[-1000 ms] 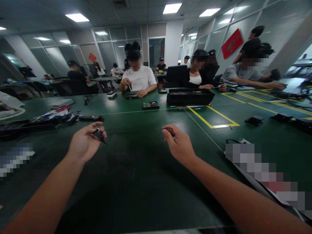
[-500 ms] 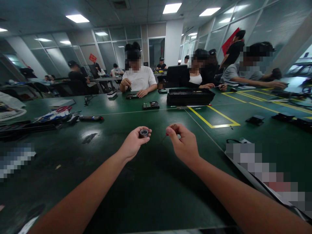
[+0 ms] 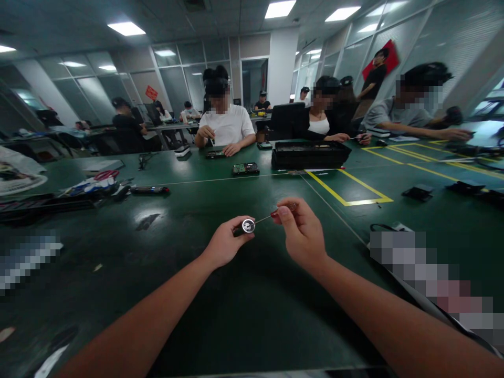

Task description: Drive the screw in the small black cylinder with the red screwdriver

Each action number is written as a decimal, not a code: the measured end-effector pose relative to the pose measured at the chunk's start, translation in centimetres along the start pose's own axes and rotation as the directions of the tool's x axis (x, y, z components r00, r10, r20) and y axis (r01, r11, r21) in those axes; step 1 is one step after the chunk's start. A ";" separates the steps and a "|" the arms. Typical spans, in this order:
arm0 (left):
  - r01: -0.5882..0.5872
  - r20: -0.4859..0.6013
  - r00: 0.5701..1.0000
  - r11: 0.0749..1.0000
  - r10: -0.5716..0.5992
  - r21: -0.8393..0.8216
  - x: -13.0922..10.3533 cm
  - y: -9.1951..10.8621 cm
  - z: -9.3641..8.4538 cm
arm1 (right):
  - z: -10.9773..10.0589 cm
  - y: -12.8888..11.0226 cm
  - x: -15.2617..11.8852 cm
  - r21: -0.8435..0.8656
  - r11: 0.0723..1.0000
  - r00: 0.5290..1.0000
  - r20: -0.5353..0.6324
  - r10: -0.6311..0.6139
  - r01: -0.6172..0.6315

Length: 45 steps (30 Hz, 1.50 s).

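My left hand [image 3: 227, 242] is closed around a small round metal part [image 3: 248, 226], a short cylinder whose open, silvery end faces me. In my right hand [image 3: 302, 231] is a screwdriver [image 3: 274, 213] with a reddish handle, mostly covered by the fingers. Its thin shaft runs down and left to the mouth of the metal part. Whether the tip touches anything inside is too small to tell. Both hands are above the green table [image 3: 220, 315].
A long black open case [image 3: 311, 156] and a green circuit board [image 3: 245, 168] lie farther back. A dark pen-like tool [image 3: 149, 190] and a pile of cables [image 3: 100, 181] are at left. Yellow tape [image 3: 366, 202] marks the right. Co-workers sit across the table.
The left hand has moved right and turned the metal part's open end toward me. The right hand has tilted the screwdriver so its shaft now reaches the part.
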<state>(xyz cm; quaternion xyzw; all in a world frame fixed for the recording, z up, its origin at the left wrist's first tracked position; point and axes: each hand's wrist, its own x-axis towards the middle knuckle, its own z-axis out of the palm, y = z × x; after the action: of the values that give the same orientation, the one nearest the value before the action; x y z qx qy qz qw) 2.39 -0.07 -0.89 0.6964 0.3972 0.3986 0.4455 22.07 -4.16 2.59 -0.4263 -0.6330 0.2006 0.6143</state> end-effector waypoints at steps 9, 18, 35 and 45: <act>-0.032 -0.043 0.998 0.986 0.040 0.164 -0.6 0.6 -0.3 | -0.2 -0.8 0.4 -0.251 0.967 0.996 0.087 -0.022 0.043; -0.082 -0.056 0.993 0.946 0.105 0.314 -0.8 0.8 -0.7 | -0.5 -1.0 0.8 -0.295 0.953 0.982 0.186 -0.020 0.075; -0.096 -0.078 0.987 0.904 0.140 0.417 -0.6 0.3 -1.1 | -0.2 -1.1 0.8 -0.417 0.904 0.962 0.273 0.027 0.093; -0.106 -0.080 0.984 0.892 0.157 0.439 -0.6 0.5 -1.1 | -0.2 -1.1 0.9 -0.411 0.910 0.957 0.281 0.070 0.055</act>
<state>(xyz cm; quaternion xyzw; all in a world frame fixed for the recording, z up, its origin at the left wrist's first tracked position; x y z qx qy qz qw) 1.27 -0.46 -0.21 0.7794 0.4522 0.3685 0.2286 22.04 -4.14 4.04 -0.5154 -0.7424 0.1241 0.4096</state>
